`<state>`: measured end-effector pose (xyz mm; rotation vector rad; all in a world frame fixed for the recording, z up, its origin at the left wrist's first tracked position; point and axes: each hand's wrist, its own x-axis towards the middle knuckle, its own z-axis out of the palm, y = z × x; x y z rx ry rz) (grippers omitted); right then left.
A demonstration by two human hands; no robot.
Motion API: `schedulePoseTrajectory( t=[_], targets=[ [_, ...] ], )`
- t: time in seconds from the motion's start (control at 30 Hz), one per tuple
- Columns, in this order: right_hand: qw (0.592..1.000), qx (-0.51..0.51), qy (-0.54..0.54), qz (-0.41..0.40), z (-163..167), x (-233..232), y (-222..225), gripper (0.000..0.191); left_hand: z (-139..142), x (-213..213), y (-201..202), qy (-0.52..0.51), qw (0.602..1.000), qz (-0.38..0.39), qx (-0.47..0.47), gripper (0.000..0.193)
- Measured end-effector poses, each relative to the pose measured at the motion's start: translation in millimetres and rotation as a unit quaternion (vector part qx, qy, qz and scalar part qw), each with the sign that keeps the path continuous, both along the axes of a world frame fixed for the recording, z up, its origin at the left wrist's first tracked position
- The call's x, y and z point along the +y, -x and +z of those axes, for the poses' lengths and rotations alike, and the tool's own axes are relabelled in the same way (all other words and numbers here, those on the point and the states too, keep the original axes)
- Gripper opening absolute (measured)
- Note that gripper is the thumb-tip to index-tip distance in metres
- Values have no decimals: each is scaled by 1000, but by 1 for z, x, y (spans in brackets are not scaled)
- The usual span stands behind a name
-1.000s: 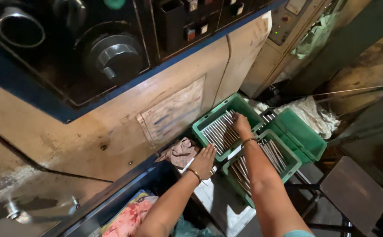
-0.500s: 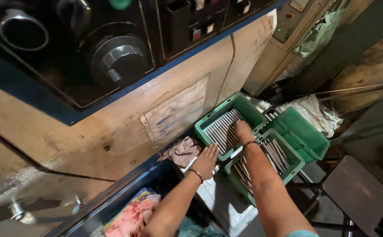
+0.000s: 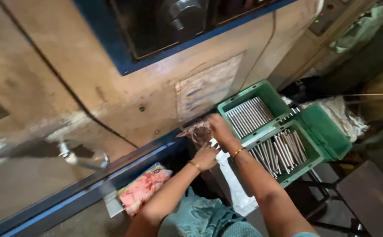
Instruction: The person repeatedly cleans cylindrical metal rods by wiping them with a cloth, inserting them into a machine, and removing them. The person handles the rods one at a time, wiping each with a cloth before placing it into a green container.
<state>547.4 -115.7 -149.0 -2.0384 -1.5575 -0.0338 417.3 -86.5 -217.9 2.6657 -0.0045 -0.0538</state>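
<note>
Okay, my left hand (image 3: 206, 156) and right hand (image 3: 220, 128) both at crumpled rag (image 3: 195, 131) by machine's blue ledge (image 3: 112, 169), just left of green trays (image 3: 266, 94) of metal rods (image 3: 248, 116); right fingers closed on rag, left curled, can't tell if gripping; rag looks soft, light, floppy — I'd pinch bunched middle; pink cloth (image 3: 143, 188) lower left.

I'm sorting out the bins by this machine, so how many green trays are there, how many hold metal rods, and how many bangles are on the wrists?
Green trays: 3
Trays holding metal rods: 2
Bangles, one near the left hand and one near the right hand: 2
Total, trays and bangles: 5
</note>
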Motion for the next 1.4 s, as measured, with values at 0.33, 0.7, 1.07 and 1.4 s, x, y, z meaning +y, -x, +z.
schedulePoseTrajectory(
  t=[0.33, 0.7, 1.07, 1.4],
  targets=[
    [954, 152, 238, -96, -16, 15, 17, 35, -25, 42, 150, 197, 960, 178, 85, 47],
    [889, 455, 15, -51, 49, -13, -37, 21, -1, 62, 168, 273, 925, 260, -43, 40],
    [922, 336, -43, 189, 115, -7, 15, 15, 5, 82, 159, 269, 894, 337, -124, 46],
    [714, 662, -111, 200, 76, -3, 84, 27, 43, 60, 120, 623, 750, 100, -197, 78]
  ],
)
